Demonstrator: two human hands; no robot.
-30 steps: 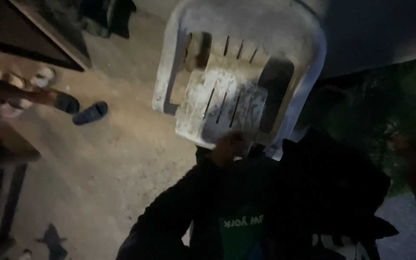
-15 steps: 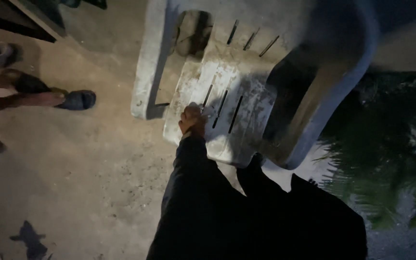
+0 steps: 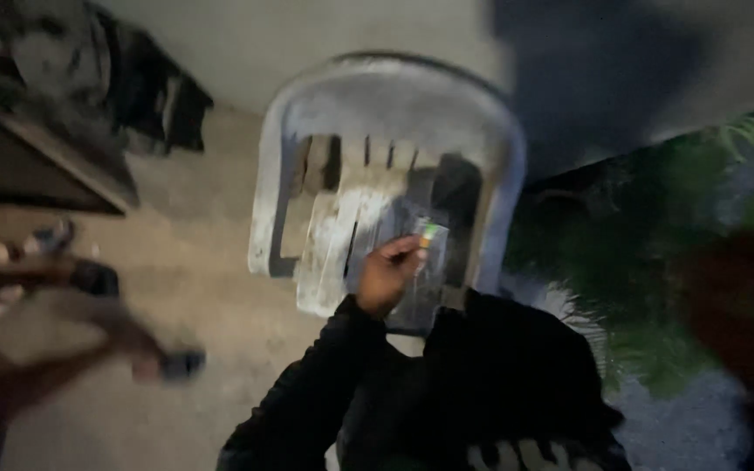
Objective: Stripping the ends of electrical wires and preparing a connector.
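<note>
My left hand (image 3: 387, 276), in a long black sleeve, reaches over the seat of a worn white plastic chair (image 3: 377, 113). Its fingers pinch a small clear plastic packet (image 3: 425, 249) with a green and orange bit at the top. The packet hangs just above the slatted seat. A dark cloth or garment (image 3: 508, 384) bulges below and to the right of the hand and covers the chair's front edge. My right hand does not show; it may be under that cloth.
Another person's blurred legs and dark sandal (image 3: 181, 362) are at the left on the sandy ground. A dark wooden table (image 3: 37, 166) stands at the upper left, with dark clothes (image 3: 163, 100) behind it. Green plants (image 3: 656, 262) grow to the right of the chair.
My hand has lifted from the chair seat and now holds the clear packet. The view has swung, so the chair sits more central and upright.
</note>
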